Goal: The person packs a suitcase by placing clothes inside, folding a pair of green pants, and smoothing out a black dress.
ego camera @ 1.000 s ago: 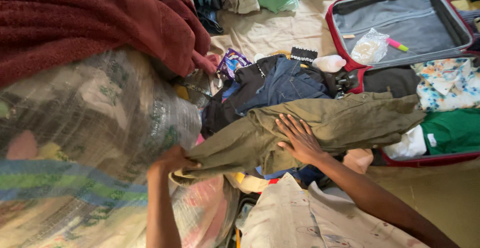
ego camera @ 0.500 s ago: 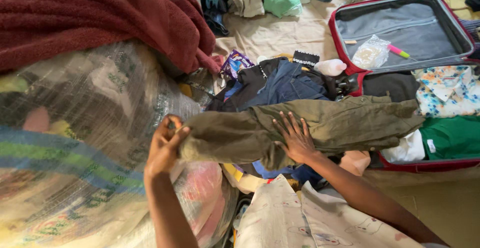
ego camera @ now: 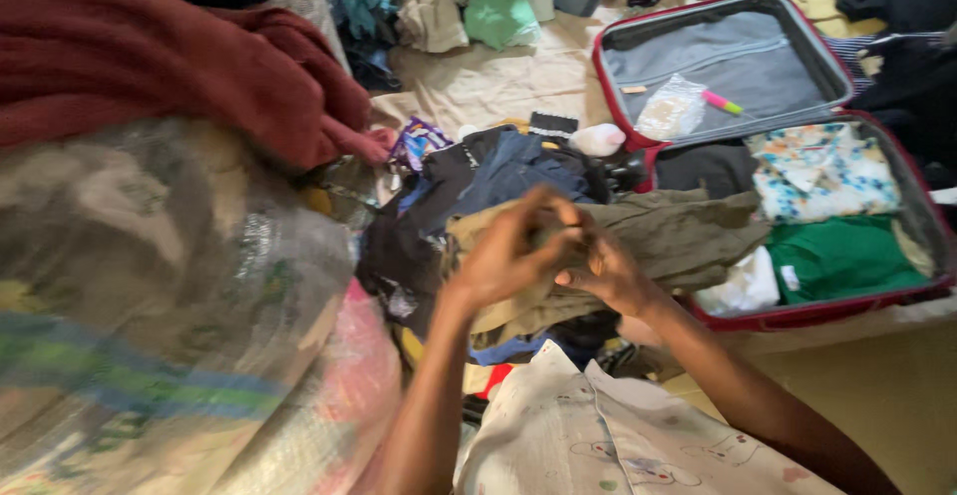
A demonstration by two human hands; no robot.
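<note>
An olive-green garment (ego camera: 688,236) lies across a heap of clothes, its right end reaching the open red suitcase (ego camera: 827,306). My left hand (ego camera: 513,251) grips the garment's left end and has brought it over onto the middle. My right hand (ego camera: 608,271) rests on the garment's middle, fingers touching the left hand. The picture is blurred by motion.
A big clear plastic bag of bedding (ego camera: 169,316) fills the left, with a maroon blanket (ego camera: 169,66) on top. Dark blue and black clothes (ego camera: 498,171) lie behind the garment. The suitcase holds a floral shirt (ego camera: 822,166), a green garment (ego camera: 842,256) and a small plastic bag (ego camera: 670,108).
My left hand has carried the garment's left end rightward, folding it over to meet my right hand. The view has shifted, so the suitcase appears further left.
</note>
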